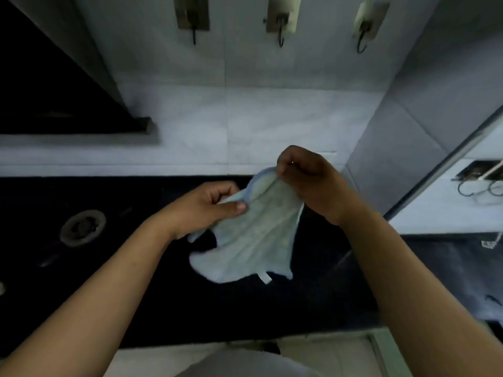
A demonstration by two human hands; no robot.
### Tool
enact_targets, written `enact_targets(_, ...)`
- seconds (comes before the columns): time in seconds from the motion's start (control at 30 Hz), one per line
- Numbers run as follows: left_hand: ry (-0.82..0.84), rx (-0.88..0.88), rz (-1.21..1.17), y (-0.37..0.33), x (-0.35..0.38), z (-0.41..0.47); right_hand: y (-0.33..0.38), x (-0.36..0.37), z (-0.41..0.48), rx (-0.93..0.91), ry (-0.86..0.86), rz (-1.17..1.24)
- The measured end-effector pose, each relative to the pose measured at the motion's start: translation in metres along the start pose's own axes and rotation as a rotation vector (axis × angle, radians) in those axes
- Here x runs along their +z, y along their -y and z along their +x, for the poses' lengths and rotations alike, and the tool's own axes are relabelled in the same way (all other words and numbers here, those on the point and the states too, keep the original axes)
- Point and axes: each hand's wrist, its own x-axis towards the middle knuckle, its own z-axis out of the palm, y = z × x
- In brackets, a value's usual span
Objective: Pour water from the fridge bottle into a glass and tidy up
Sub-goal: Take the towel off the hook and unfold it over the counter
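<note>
Above the dark surface (168,308), both bare hands hold a pale blue-green cloth (253,235) up in the air. Left of the cloth's top edge, the left hand (206,208) is closed on it, thumb pressed across the fabric and the fingers (217,193) curled behind, so a bunched corner is pinched between them. At the cloth's highest point, the right hand (307,180) is curled into a loose fist, gripping the darker blue hem there. Below these two grips the cloth hangs slack in folds, its lower edge uneven, with a small white tag (265,277) at the bottom edge; whether that edge touches the surface cannot be told. Well to the left of the cloth, a round metal drain ring (83,227) is set in the surface. Behind the cloth runs a pale tiled wall (245,118), and high above the cloth three hooks (280,28) are fixed to it in a row, all bare. To the right of the cloth a slanted frame edge (446,164) crosses the view, with a wire rack (481,183) seen beyond it. No bottle or glass shows anywhere around the cloth.
</note>
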Motion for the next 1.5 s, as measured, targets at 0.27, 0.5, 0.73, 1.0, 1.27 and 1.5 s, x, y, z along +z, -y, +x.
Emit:
enact_targets(0.27,-0.281,0.168,0.153,-0.096,-0.01,0.034,0.001,-0.07,0.046,-0.044,0.437,-0.068)
enact_targets(0.5,-0.56,0.399,-0.138,-0.144,-0.012,0.04,-0.09,-0.029,0.056,0.104,0.566,0.237)
enact_targets(0.73,-0.75,-0.022,0.499,-0.094,-0.089,-0.003,-0.103,-0.008,0.066,0.027,0.031,0.338)
enact_targets(1.0,-0.133,0.096,0.277,-0.061,-0.022,0.07,0.005,-0.009,0.1,-0.319,0.251,-0.053)
enact_targets(1.27,-0.141,0.19,0.03,-0.096,-0.036,0.123,0.017,-0.081,0.122,-0.273,0.073,-0.13)
enact_targets(1.5,-0.364,0.291,0.206,-0.122,-0.05,0.173,0.015,-0.11,0.151,-0.33,-0.072,-0.112)
